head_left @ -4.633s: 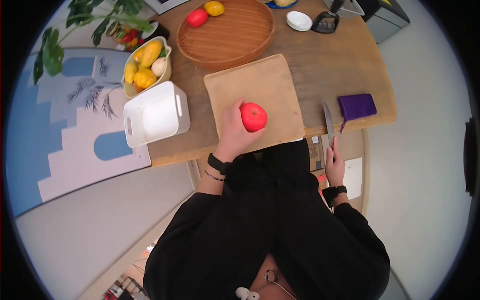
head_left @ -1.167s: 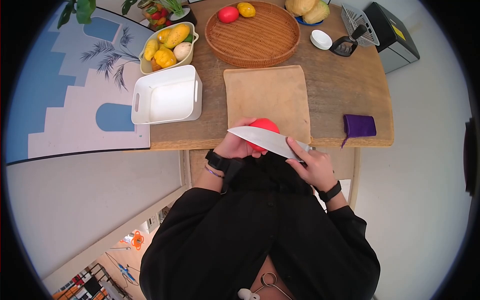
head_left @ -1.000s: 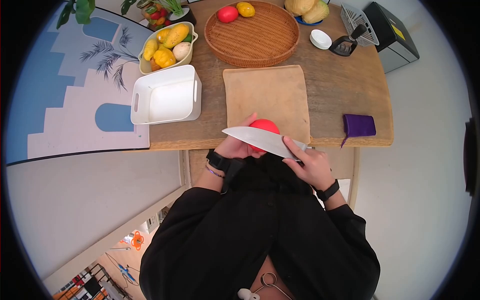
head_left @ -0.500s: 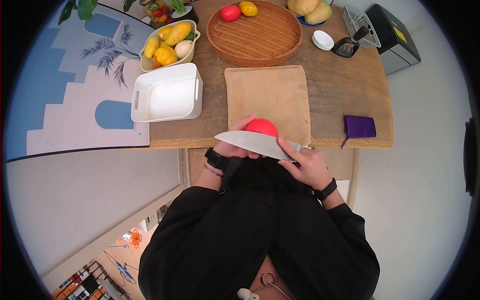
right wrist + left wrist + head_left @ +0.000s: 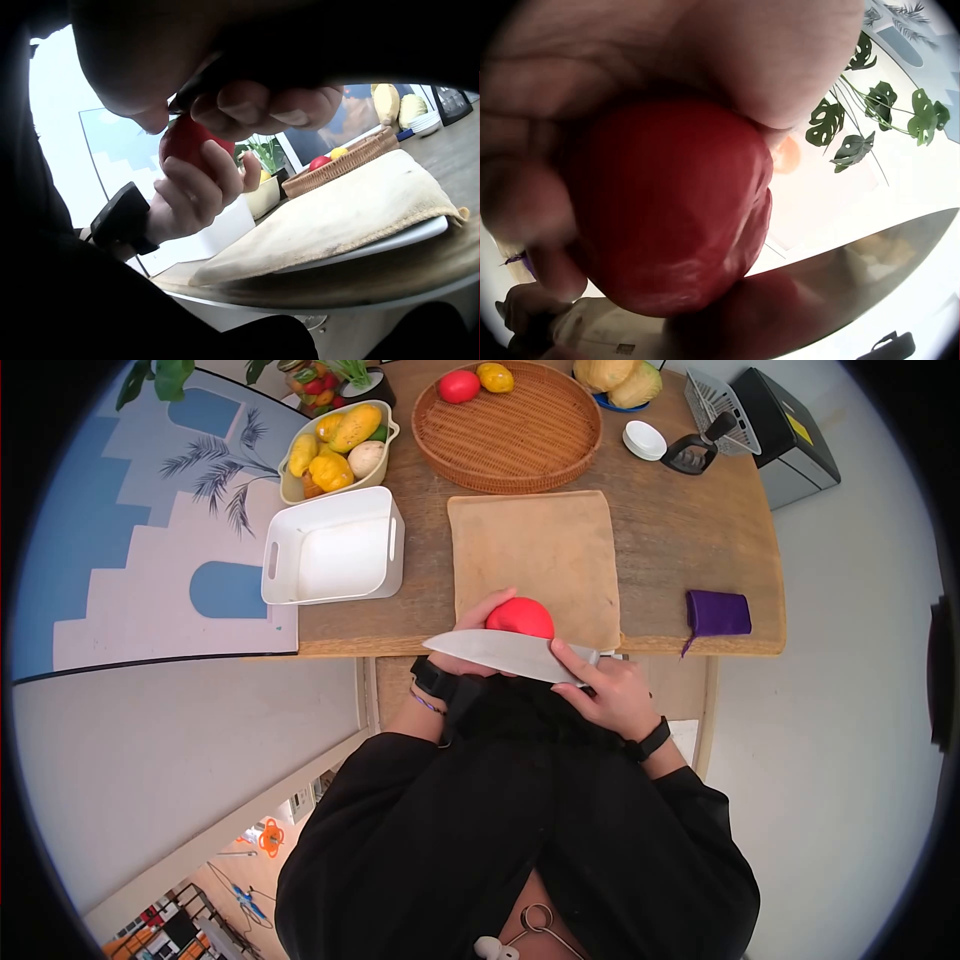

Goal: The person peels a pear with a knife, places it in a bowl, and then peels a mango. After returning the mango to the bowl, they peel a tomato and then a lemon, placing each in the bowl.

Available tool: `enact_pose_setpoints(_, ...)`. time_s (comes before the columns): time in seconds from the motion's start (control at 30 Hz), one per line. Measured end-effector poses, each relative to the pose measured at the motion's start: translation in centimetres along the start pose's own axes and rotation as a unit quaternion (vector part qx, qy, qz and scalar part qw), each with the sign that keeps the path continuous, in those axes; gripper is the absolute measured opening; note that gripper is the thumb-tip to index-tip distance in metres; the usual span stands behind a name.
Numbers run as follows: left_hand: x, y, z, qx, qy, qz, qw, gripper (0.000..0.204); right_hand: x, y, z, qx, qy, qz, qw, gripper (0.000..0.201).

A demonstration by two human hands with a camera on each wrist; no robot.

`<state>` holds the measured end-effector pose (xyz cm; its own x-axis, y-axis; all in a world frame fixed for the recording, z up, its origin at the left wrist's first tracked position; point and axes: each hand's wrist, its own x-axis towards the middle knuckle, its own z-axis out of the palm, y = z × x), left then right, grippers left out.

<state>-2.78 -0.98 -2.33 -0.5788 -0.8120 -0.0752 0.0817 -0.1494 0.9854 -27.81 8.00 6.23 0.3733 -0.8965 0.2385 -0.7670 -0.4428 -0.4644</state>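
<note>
My left hand (image 5: 472, 642) grips a red, rounded fruit or vegetable (image 5: 521, 617) at the near edge of the cloth-covered board (image 5: 535, 550). In the left wrist view the red item (image 5: 667, 210) fills the palm, with fingers curled round it. My right hand (image 5: 615, 692) holds a large knife by the handle, its index finger extended along the blade (image 5: 500, 650). The blade points left and lies across the near side of the red item. In the right wrist view the left hand's fingers (image 5: 191, 187) wrap the item from below.
A white bin (image 5: 335, 555) and a bowl of yellow produce (image 5: 340, 450) stand at the left. Behind the board is a round wicker tray (image 5: 505, 430) holding a red and a yellow item. A purple pouch (image 5: 718, 613) lies at the right, and a white dish (image 5: 645, 440) farther back.
My right hand has brought the knife from beside the table to the red item, then slid it left and nearer my body. My left hand has drawn the item toward the table's near edge.
</note>
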Motion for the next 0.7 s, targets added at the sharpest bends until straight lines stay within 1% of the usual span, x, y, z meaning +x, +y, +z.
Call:
enact_pose_setpoints(0.03,1.2,-1.5,0.0,-0.167,0.071,-0.092,0.979,0.059,0.0,0.0,0.1,-0.005,-0.006,-0.005,1.000,0.064)
enact_pose_setpoints(0.07,1.3,-2.9,-0.3,-0.247,0.101,-0.139,0.953,0.057,0.0,-0.1,0.1,-0.004,-0.006,-0.006,1.000,0.064)
enact_pose_setpoints(0.1,1.5,-3.1,-0.4,-0.327,0.139,-0.180,0.917,0.056,0.0,-0.3,0.2,-0.004,0.003,-0.004,1.000,0.063)
enact_pose_setpoints(0.13,1.1,-1.0,0.0,-0.296,0.099,-0.156,0.937,0.053,0.1,-0.5,0.2,-0.004,0.012,-0.002,1.000,0.063)
enact_pose_setpoints(0.2,1.0,0.4,-0.2,-0.263,0.059,-0.130,0.954,0.051,0.0,-0.6,0.2,-0.010,0.009,-0.002,1.000,0.063)
enact_pose_setpoints(0.23,1.5,0.8,-0.5,-0.329,0.027,-0.210,0.920,0.049,-0.1,-0.7,0.2,-0.016,0.005,-0.001,1.000,0.064)
enact_pose_setpoints(0.3,1.4,2.2,0.0,-0.390,-0.005,-0.288,0.875,0.046,-0.2,-0.7,0.5,-0.013,0.012,-0.001,1.000,0.065)
enact_pose_setpoints(0.33,0.8,5.3,1.3,-0.311,0.026,-0.285,0.906,0.045,-0.2,-0.7,0.6,-0.011,0.020,-0.001,1.000,0.066)
enact_pose_setpoints(0.4,0.6,5.7,1.7,-0.229,0.057,-0.279,0.931,0.044,-0.2,-0.6,0.8,-0.012,0.019,0.003,1.000,0.066)
enact_pose_setpoints(0.43,0.8,4.0,1.3,-0.334,-0.016,-0.278,0.900,0.049,-0.2,-0.5,0.8,-0.014,0.018,0.006,1.000,0.067)
enact_pose_setpoints(0.47,0.8,2.3,1.0,-0.435,-0.090,-0.272,0.854,0.055,-0.2,-0.4,0.9,-0.014,0.018,0.007,1.000,0.067)
enact_pose_setpoints(0.5,0.8,2.1,1.2,-0.435,-0.090,-0.272,0.854,0.055,-0.1,-0.3,1.0,-0.009,0.027,0.005,1.000,0.067)
enact_pose_setpoints(0.57,0.4,1.9,1.5,-0.442,-0.042,-0.252,0.860,0.040,0.0,-0.3,0.9,-0.004,0.035,0.002,0.999,0.066)
enact_pose_setpoints(0.6,0.5,1.9,1.1,-0.443,-0.042,-0.252,0.859,0.040,0.0,-0.4,0.7,-0.005,0.022,0.002,1.000,0.066)
enact_pose_setpoints(0.67,1.0,1.6,-0.1,-0.421,-0.085,-0.309,0.848,0.041,0.0,-0.4,0.5,-0.007,0.008,0.001,1.000,0.066)
enact_pose_setpoints(0.7,0.9,1.1,-0.1,-0.421,-0.085,-0.309,0.848,0.041,0.0,-0.4,0.5,-0.006,0.004,0.000,1.000,0.066)
